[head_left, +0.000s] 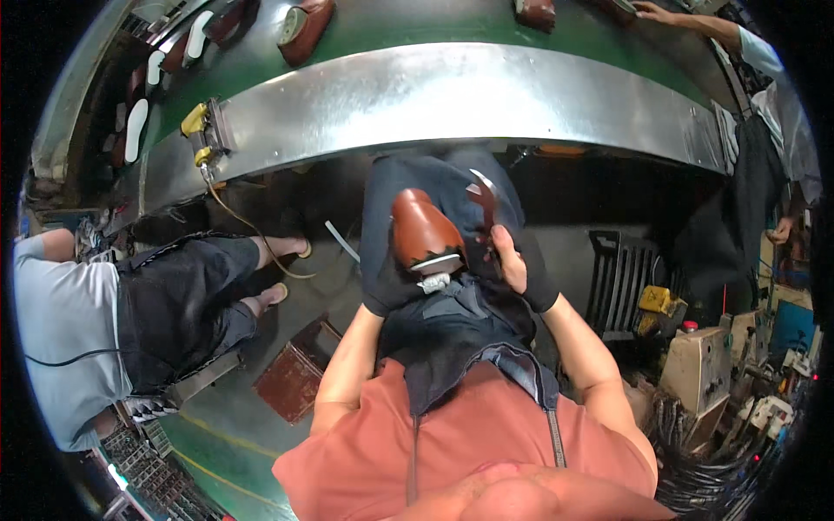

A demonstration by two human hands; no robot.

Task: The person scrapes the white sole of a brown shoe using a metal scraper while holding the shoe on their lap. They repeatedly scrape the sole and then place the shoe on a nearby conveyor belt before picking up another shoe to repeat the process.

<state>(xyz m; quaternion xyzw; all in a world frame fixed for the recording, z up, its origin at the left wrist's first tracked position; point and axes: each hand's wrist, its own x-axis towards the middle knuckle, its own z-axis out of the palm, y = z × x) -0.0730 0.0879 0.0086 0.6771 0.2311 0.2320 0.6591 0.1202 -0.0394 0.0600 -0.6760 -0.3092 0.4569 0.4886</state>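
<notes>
A brown leather shoe upper [424, 227] lies over my lap, toe pointing away from me, with a jagged lower edge around a pale sole area. My left hand [393, 286], in a black glove, is wrapped round its near left side; most of those fingers are hidden behind the shoe. On the other side, my right hand [519, 265] wears a black glove with the thumb bare. It is closed round reddish-brown pincers [482, 201], whose shiny curved jaws point up and away, apart from the shoe. A crumpled whitish piece [434, 282] sits at the shoe's near end.
Ahead runs a metal bench edge [452, 95] beside a green conveyor [391, 22] carrying brown shoes [304, 33]. A yellow air tool [198, 130] with a hose rests at left. One co-worker [174, 304] sits left; another's arm [704, 26] reaches in at far right. Machine boxes [699, 360] stand right.
</notes>
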